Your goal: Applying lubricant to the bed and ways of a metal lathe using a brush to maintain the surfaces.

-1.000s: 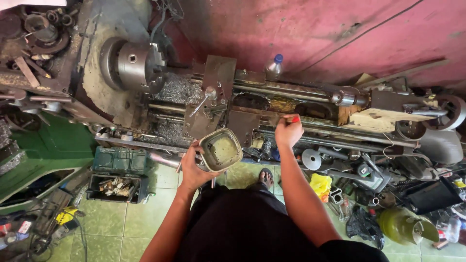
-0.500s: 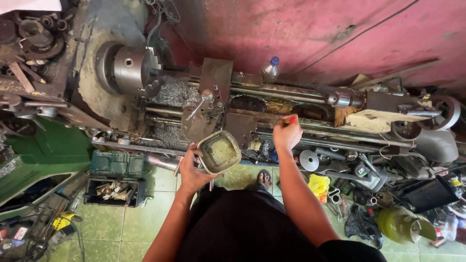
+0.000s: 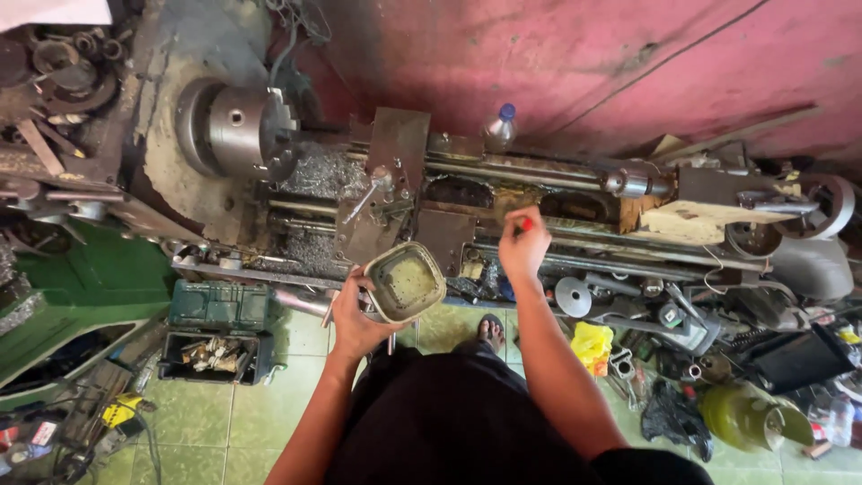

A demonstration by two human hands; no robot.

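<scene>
- The red-tipped thing [image 3: 525,224] in the right hand [image 3: 523,250] is mostly hidden by the fingers; what tool it is can't be made out.
- That right hand is closed round it, over the bed of the lathe [image 3: 503,193], right of the carriage.
- The left hand [image 3: 355,319] grips a square metal tin [image 3: 404,282] of yellowish liquid, held just in front of the lathe, below the carriage.
- The lathe's chuck [image 3: 238,130] sits far left.

Left hand [image 3: 355,319] brought square tin [image 3: 404,283] slightly nearer lathe carriage [image 3: 386,193]; right hand [image 3: 523,247] barely shifted.
</scene>
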